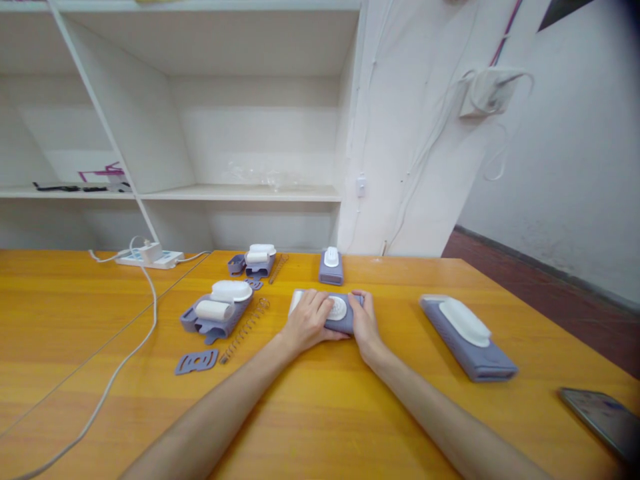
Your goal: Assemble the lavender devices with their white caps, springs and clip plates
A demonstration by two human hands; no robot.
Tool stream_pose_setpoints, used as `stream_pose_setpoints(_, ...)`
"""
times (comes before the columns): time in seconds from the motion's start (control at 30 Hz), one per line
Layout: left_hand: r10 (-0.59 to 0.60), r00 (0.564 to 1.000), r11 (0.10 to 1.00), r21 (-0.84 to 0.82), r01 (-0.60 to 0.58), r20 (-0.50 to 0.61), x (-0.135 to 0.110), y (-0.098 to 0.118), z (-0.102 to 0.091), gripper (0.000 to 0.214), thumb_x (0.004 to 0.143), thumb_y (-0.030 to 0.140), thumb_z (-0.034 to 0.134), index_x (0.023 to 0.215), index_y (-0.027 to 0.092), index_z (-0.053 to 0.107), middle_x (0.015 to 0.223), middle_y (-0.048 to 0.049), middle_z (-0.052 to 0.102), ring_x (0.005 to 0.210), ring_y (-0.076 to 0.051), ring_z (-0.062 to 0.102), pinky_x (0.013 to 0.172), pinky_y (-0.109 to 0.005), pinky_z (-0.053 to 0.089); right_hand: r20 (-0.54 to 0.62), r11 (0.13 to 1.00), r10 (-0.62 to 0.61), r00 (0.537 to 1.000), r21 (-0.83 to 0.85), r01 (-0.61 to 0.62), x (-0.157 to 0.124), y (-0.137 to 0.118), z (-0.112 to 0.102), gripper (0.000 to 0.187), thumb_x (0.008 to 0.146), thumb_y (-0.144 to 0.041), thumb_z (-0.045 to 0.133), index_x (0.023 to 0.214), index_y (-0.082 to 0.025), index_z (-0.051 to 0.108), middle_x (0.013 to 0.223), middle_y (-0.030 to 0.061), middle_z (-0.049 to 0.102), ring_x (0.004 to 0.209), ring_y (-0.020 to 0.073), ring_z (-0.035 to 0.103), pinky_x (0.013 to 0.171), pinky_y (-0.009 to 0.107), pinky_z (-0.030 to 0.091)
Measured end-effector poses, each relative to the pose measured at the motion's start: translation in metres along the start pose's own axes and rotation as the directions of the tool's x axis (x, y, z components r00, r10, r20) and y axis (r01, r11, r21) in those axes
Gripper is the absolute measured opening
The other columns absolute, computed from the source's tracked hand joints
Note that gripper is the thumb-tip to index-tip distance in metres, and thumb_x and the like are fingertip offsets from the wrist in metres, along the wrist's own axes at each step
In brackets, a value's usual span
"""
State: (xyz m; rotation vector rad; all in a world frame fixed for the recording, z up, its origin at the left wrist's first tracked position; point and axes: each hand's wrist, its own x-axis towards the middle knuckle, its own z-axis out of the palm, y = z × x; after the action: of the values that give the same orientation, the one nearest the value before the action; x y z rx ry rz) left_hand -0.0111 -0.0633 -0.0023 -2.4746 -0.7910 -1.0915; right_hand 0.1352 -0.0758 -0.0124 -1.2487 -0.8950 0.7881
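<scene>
Your left grip (309, 319) clasps the case (341, 325) from above on its left part; your right grip (367, 325) clamps its right end. Case sits at table (320, 413) middle, on or just over it. Around the case: spring (246, 331) left, plate (197, 361) left and nearer you, second case (331, 273) behind, phone (603, 419) far right, nearer you.

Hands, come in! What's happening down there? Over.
Left hand and right hand both holding purple-gray device. White oval piece faces up, partly covered by left hand. Nearer spring lies to the left, not blocking.
</scene>
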Motion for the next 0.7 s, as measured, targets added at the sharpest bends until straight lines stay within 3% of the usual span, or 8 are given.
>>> stream_pose_setpoints(0.13, -0.021, 1.000, 1.000, -0.015, 0.021, 0.007, 0.001, 0.001, -0.001, 0.057, 0.067, 0.062, 0.058, 0.100, 0.016, 0.051, 0.099, -0.0136, 0.058, 0.089, -0.027, 0.053, 0.078, -0.040, 0.042, -0.017, 1.000, -0.010, 1.000, 0.029, 0.011, 0.002, 0.003, -0.002, 0.031, 0.071, -0.046, 0.057, 0.089, -0.022, 0.053, 0.086, 0.0002, 0.058, 0.084, 0.0188, 0.055, 0.076, 0.028, 0.044)
stream_pose_setpoints(0.27, -0.072, 0.997, 0.997, -0.024, 0.071, -0.039, 0.002, -0.001, -0.006, 0.069, 0.063, 0.063, 0.062, 0.111, 0.017, 0.047, 0.111, -0.0154, 0.054, 0.104, -0.031, 0.050, 0.091, -0.048, 0.036, -0.034, 0.991, -0.002, 0.999, 0.137, 0.006, 0.006, 0.004, -0.006, 0.039, 0.067, -0.048, 0.064, 0.092, -0.020, 0.055, 0.088, 0.0026, 0.061, 0.083, 0.0199, 0.058, 0.073, 0.029, 0.047)
stream_pose_setpoints(0.37, -0.197, 0.975, 0.979, -0.074, 0.189, -0.107, 0.000, -0.004, -0.009, 0.081, 0.058, 0.064, 0.065, 0.120, 0.017, 0.040, 0.123, -0.0174, 0.046, 0.116, -0.034, 0.042, 0.098, -0.053, 0.031, -0.033, 0.977, 0.015, 0.999, 0.211, -0.008, 0.009, 0.004, -0.009, 0.043, 0.064, -0.049, 0.067, 0.094, -0.019, 0.057, 0.089, 0.0041, 0.064, 0.080, 0.0204, 0.060, 0.068, 0.029, 0.049)
stream_pose_setpoints(0.47, -0.314, 0.948, 0.933, -0.203, 0.297, -0.053, 0.000, -0.008, -0.012, 0.088, 0.057, 0.060, 0.068, 0.126, 0.017, 0.033, 0.125, -0.0168, 0.044, 0.117, -0.033, 0.042, 0.096, -0.052, 0.035, -0.015, 0.960, 0.030, 0.999, 0.278, -0.025, 0.011, 0.005, -0.011, 0.047, 0.062, -0.047, 0.070, 0.098, -0.018, 0.059, 0.093, 0.0048, 0.065, 0.081, 0.0207, 0.062, 0.068, 0.029, 0.050)
stream_pose_setpoints(0.57, -0.254, 0.964, 0.910, -0.321, 0.264, 0.073, 0.000, -0.009, -0.014, 0.084, 0.062, 0.048, 0.070, 0.129, 0.017, 0.030, 0.124, -0.0146, 0.046, 0.116, -0.029, 0.044, 0.097, -0.049, 0.037, -0.060, 0.950, 0.060, 0.996, 0.310, -0.038, 0.018, 0.007, -0.015, 0.050, 0.061, -0.046, 0.070, 0.101, -0.019, 0.058, 0.095, 0.0047, 0.066, 0.082, 0.0205, 0.062, 0.070, 0.030, 0.050)
stream_pose_setpoints(0.7, -0.109, 0.983, 0.913, -0.375, 0.158, 0.150, 0.001, -0.007, -0.015, 0.077, 0.067, 0.030, 0.066, 0.133, 0.018, 0.027, 0.133, -0.0141, 0.040, 0.127, -0.027, 0.032, 0.104, -0.047, 0.031, -0.226, 0.969, 0.054, 0.973, 0.248, 0.004, 0.037, 0.012, -0.027, 0.046, 0.065, -0.049, 0.064, 0.098, -0.017, 0.059, 0.094, 0.0052, 0.065, 0.087, 0.0208, 0.060, 0.074, 0.031, 0.048)
